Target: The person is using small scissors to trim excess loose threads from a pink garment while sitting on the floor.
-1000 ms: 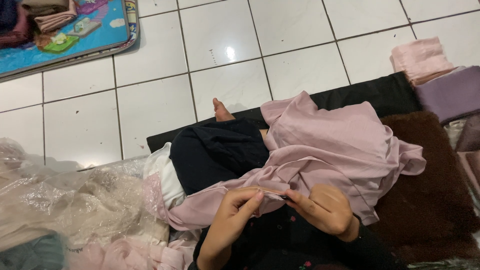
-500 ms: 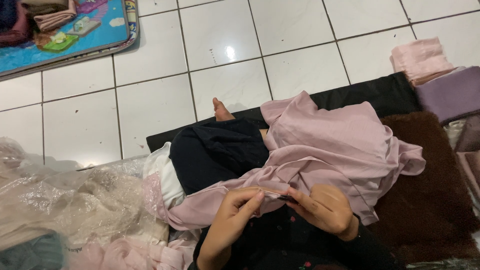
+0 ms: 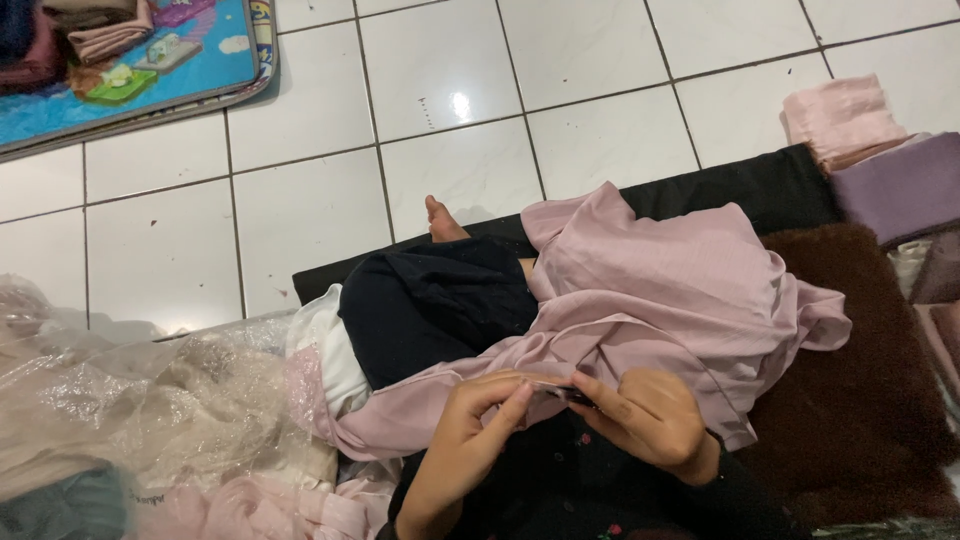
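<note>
Head view, looking down into the lap: the pink cloth (image 3: pixel 660 290) lies heaped over the person's crossed legs, and its near hemmed edge runs roughly left to right, straight across between the two hands. The left hand (image 3: pixel 470 425) pinches that edge from the left, thumb and fingers closed on the folded hem. The right hand (image 3: pixel 650 415) meets it from the right, fingers curled shut over the hem and over something small and dark at the fingertips, too small to name. Both hands touch the edge and nearly touch each other, so neither is nearer than the other; the bulk of the cloth spreads away from them, up and to the right. Beyond it lie a black mat (image 3: pixel 740 190), a brown rug (image 3: pixel 860 380), folded cloths (image 3: pixel 870 150) at right, crinkled plastic bags (image 3: pixel 140 410) at left, all on the white tiled floor (image 3: pixel 440 90).
</note>
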